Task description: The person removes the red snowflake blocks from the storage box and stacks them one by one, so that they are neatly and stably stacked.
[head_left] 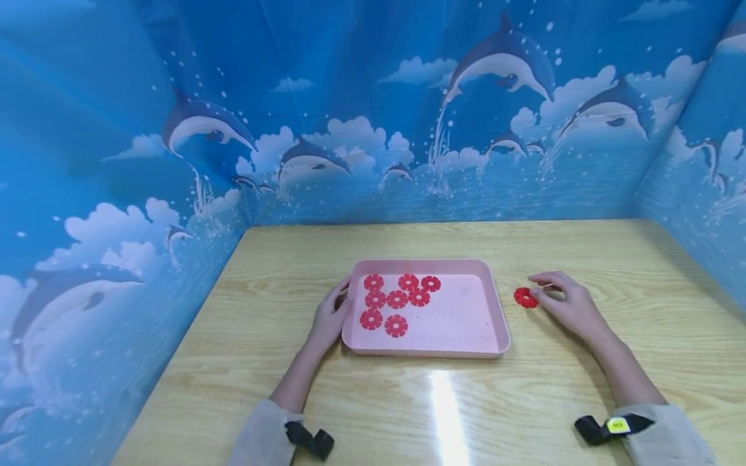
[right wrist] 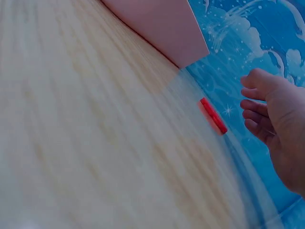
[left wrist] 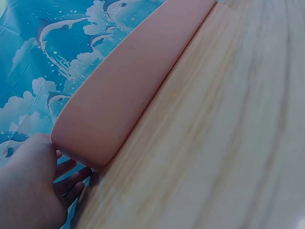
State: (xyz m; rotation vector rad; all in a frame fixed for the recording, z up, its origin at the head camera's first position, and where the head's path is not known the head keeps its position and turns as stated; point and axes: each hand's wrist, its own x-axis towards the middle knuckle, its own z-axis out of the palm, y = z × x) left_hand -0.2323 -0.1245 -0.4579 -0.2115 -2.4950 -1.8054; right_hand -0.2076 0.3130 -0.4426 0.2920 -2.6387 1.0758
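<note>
My table (head_left: 524,388) is pale wood-grain laminate, smooth and glossy enough to throw back a bright streak of light. The pink tray (head_left: 504,336) looks like plastic, its walls smooth with a soft matt sheen. The red snowflake discs (head_left: 396,299) inside it, and the loose disc (head_left: 526,297) on the table, are hard, bright plastic with notched edges. Around me the dolphin-print backdrop (head_left: 175,129) looks like thin printed sheeting, faintly shiny and creased. My sleeves (head_left: 670,440) are soft, matt cloth.
</note>
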